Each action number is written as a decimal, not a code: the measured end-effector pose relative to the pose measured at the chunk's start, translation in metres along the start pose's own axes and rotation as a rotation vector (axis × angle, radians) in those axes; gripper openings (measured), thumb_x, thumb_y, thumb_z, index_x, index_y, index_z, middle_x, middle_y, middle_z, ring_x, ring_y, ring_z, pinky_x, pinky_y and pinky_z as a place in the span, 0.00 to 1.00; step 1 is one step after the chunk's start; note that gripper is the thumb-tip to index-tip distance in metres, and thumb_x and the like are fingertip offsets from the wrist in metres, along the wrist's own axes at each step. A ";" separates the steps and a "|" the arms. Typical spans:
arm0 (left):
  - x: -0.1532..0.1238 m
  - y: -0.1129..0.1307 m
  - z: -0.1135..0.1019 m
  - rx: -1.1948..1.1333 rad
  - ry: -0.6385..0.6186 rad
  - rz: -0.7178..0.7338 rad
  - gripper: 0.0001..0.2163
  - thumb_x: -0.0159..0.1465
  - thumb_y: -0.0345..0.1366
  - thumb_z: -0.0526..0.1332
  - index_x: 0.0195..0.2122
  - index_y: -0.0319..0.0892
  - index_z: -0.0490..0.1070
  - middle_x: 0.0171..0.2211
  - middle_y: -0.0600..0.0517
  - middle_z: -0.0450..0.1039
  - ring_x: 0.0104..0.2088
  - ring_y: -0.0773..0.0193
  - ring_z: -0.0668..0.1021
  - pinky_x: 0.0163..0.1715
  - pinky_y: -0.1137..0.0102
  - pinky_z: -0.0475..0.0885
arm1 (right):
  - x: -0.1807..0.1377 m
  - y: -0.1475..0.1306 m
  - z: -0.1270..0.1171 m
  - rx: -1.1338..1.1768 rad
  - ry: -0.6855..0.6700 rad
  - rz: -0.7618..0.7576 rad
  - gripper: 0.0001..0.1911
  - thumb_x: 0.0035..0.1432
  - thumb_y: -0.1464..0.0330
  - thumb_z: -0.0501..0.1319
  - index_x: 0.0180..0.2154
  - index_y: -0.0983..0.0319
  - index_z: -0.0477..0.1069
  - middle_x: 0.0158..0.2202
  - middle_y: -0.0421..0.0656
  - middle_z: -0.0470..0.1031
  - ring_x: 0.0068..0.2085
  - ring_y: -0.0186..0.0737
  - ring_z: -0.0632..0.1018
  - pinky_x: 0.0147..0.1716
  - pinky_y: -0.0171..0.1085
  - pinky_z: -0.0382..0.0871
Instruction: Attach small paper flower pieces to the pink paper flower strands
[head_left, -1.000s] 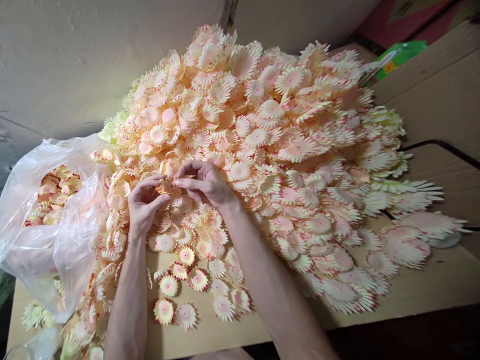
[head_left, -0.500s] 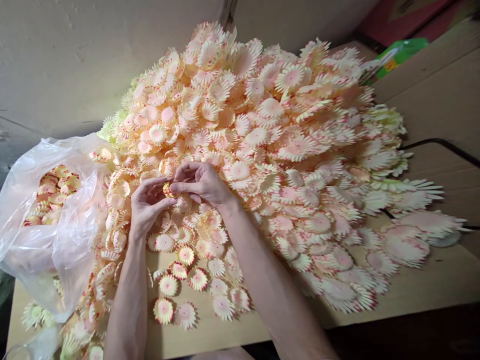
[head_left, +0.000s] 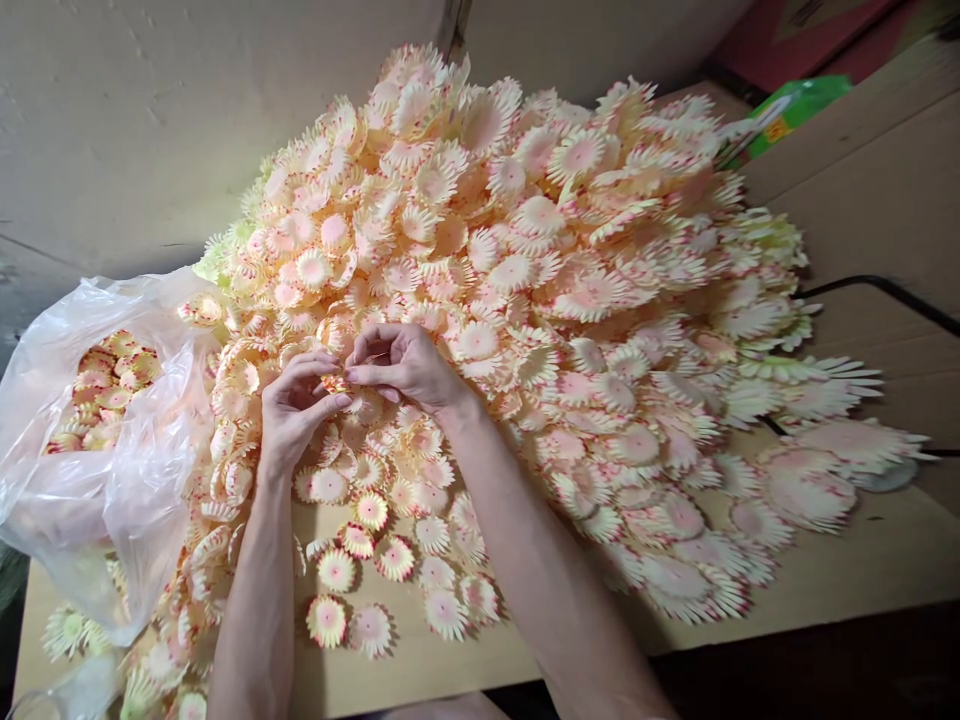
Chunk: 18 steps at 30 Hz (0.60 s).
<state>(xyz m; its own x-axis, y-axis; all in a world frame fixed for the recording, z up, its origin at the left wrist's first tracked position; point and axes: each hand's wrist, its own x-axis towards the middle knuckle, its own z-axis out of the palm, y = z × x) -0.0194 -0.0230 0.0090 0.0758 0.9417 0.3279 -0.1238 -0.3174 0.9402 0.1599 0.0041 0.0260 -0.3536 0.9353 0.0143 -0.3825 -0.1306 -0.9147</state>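
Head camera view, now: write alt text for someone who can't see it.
A person's left hand and right hand hold a small red-and-yellow petal piece at their fingertips, before a large heap of pale, pink-tipped petal discs. A translucent plastic bag of similar pieces sits at the picture's left; loose discs lie on the table.

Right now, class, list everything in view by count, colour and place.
Table: one, tan, underneath
Flowers: too many to count, cream and pink, heaped on top
Plastic bag: one, whitish, left
Plastic scrap: one, clear, bottom left
Wall: one visible, greyish, behind
Packet: one, green, upper right
Panel: one, red, top right
Cardboard: count unclear, brown, right
Wire: count unclear, black, right
Small flower: one, orange-red, at the fingertips
Left hand: one, holding it
Right hand: one, beside it
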 end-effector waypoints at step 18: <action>-0.002 -0.001 0.000 0.031 -0.004 -0.037 0.17 0.49 0.31 0.76 0.41 0.47 0.79 0.47 0.49 0.80 0.51 0.58 0.80 0.55 0.62 0.73 | -0.001 -0.001 0.000 -0.066 0.013 -0.054 0.11 0.44 0.69 0.72 0.29 0.63 0.73 0.24 0.35 0.73 0.18 0.24 0.65 0.14 0.28 0.58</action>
<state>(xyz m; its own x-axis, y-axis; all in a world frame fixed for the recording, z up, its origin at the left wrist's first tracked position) -0.0192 -0.0243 0.0077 0.0841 0.9525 0.2928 -0.0905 -0.2853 0.9542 0.1605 0.0035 0.0266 -0.3226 0.9447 0.0594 -0.3437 -0.0584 -0.9373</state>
